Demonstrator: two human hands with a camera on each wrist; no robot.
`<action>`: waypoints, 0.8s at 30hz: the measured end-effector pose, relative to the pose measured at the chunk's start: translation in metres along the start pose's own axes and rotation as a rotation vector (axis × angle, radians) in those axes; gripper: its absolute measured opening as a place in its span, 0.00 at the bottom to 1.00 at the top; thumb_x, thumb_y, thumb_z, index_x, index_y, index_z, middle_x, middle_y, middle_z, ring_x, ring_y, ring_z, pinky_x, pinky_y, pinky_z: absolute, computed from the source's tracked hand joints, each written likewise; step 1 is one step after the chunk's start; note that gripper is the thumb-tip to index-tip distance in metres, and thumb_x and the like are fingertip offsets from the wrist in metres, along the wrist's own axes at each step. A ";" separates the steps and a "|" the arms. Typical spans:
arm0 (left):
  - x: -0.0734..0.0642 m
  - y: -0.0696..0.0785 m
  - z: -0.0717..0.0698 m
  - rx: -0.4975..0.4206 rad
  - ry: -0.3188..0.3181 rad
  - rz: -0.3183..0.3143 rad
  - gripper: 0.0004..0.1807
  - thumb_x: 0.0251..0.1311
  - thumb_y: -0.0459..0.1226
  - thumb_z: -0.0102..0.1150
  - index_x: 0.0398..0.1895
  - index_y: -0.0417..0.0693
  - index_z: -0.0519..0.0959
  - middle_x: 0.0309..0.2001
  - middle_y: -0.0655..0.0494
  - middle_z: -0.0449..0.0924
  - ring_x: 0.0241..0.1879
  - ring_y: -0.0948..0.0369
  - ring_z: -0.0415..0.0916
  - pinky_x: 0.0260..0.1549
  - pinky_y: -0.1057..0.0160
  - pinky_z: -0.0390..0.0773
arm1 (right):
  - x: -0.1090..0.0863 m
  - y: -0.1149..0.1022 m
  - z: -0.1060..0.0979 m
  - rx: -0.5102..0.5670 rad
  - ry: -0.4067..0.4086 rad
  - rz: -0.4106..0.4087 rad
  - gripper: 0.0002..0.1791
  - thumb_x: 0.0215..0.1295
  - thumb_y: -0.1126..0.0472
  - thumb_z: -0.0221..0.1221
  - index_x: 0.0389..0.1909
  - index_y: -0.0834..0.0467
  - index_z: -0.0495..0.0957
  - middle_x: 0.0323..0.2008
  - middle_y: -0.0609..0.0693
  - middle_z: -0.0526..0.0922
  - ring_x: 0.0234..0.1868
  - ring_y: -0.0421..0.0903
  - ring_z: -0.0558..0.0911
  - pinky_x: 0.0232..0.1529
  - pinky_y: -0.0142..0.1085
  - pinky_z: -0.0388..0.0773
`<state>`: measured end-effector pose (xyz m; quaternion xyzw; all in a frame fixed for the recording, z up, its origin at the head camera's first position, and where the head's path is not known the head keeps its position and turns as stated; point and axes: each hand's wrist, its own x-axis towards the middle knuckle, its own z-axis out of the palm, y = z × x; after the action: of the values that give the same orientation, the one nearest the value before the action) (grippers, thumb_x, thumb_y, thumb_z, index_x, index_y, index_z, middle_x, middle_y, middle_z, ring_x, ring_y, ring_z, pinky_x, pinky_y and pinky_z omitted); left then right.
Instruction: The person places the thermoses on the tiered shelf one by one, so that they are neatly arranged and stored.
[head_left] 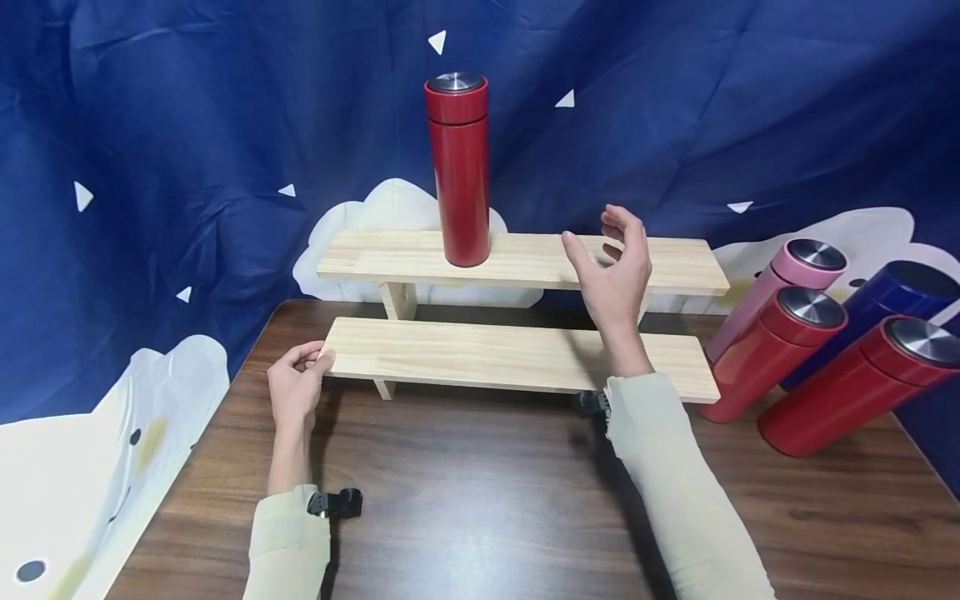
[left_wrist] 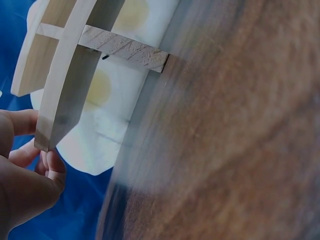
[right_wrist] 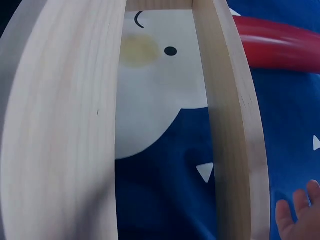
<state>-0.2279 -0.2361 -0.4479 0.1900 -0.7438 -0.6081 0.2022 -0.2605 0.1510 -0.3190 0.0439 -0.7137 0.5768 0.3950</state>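
A two-tier wooden shelf stands on the table, with an upper board [head_left: 532, 258] at the back and a lower board [head_left: 480, 350] in front. My left hand [head_left: 295, 387] pinches the left end of the lower board; in the left wrist view, its thumb and fingers lie on either side of that board end [left_wrist: 45, 135]. On the upper board, left of its middle, a red vacuum flask [head_left: 461, 175] with a steel-topped lid stands upright. My right hand [head_left: 617, 279] hovers in front of the upper board, to the flask's right, fingers spread and curved with nothing between them.
At the table's right side stand a pink flask [head_left: 776, 296], a dark blue flask [head_left: 900, 292] and two red flasks [head_left: 783, 350]. A blue curtain [head_left: 225, 125] with white cloud shapes hangs behind the brown wooden table [head_left: 465, 492].
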 end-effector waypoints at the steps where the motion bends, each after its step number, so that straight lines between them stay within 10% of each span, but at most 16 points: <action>1: 0.000 0.000 0.000 -0.002 0.000 0.000 0.15 0.57 0.29 0.68 0.48 0.32 0.84 0.31 0.62 0.77 0.31 0.68 0.70 0.31 0.77 0.70 | 0.000 0.001 -0.002 -0.004 0.002 0.002 0.31 0.58 0.65 0.71 0.62 0.67 0.73 0.57 0.61 0.78 0.57 0.53 0.76 0.58 0.53 0.72; 24: -0.003 0.003 0.001 0.020 0.006 -0.002 0.15 0.56 0.28 0.67 0.48 0.33 0.85 0.31 0.59 0.76 0.32 0.66 0.69 0.30 0.76 0.69 | 0.007 0.014 -0.036 -0.031 0.015 -0.002 0.33 0.58 0.54 0.72 0.63 0.56 0.73 0.56 0.49 0.79 0.58 0.46 0.76 0.56 0.37 0.72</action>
<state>-0.2259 -0.2336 -0.4458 0.1945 -0.7492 -0.6002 0.2018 -0.2539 0.1891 -0.3250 0.0343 -0.7197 0.5654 0.4015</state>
